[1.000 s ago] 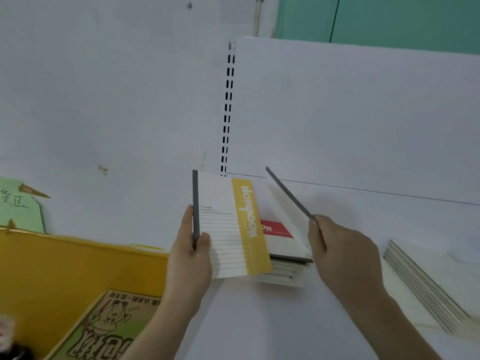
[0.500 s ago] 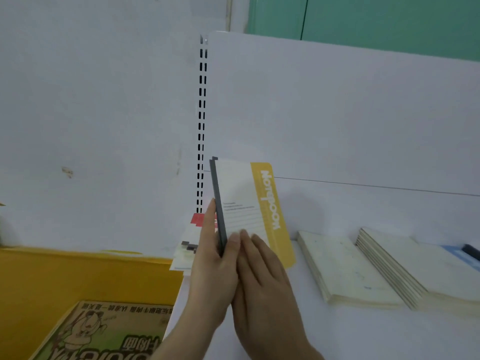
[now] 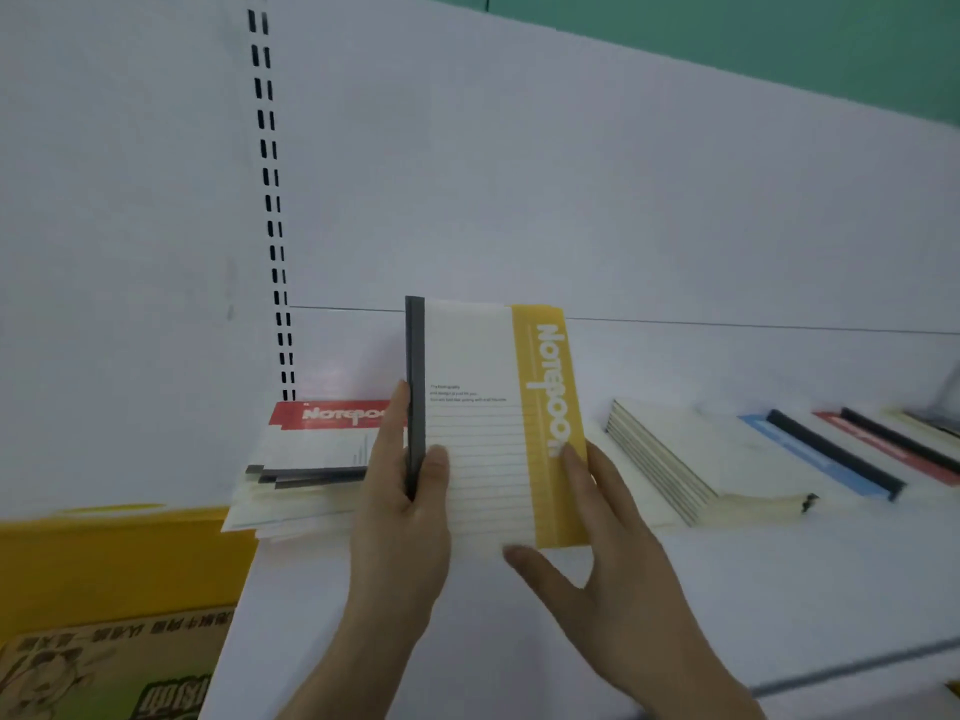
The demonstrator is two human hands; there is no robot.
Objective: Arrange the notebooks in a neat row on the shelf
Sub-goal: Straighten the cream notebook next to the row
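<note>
I hold a yellow-and-white notebook (image 3: 483, 407) upright above the white shelf (image 3: 727, 589); its dark spine faces left. My left hand (image 3: 400, 506) grips the spine edge, thumb on the cover. My right hand (image 3: 608, 553) touches the yellow right edge and lower corner with spread fingers. A second notebook may sit behind the first; I cannot tell. To the left lies an untidy pile topped by a red-banded notebook (image 3: 317, 439). On the right a stack of pale notebooks (image 3: 691, 459) lies flat, then a blue notebook (image 3: 810, 449) and a red one (image 3: 893, 449).
A white back panel (image 3: 571, 174) with a slotted upright (image 3: 270, 200) rises behind the shelf. At lower left stands a yellow bin (image 3: 104, 558) with a printed green-and-brown box (image 3: 104, 672) inside. The shelf's front edge runs across the lower right.
My right hand brought its dark-spined notebook against the yellow one, then shifted to the yellow cover's right edge. The view swung right, revealing more flat notebooks along the shelf.
</note>
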